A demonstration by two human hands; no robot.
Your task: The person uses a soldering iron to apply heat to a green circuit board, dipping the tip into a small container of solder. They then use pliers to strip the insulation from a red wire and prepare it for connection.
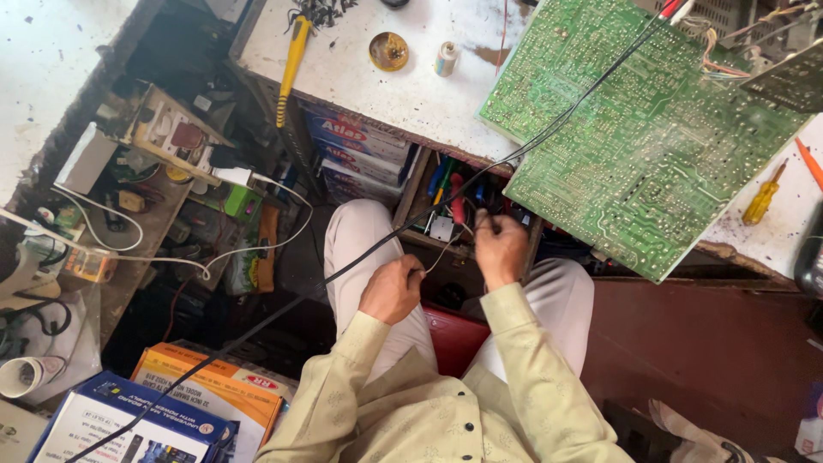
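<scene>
Below the bench, left hand (392, 289) and right hand (500, 249) each pinch a thin wire (446, 249), fingers closed; circuit board (643, 137) lies untouched, soldering apparently not begun.

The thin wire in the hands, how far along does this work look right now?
Done so far: the green circuit board lies solder side up on the white bench. In hand: the left hand and right hand pinch a thin wire stretched between them over the lap. Left: the wire joins nothing on the board yet, and the yellow screwdriver lies unused.
</scene>
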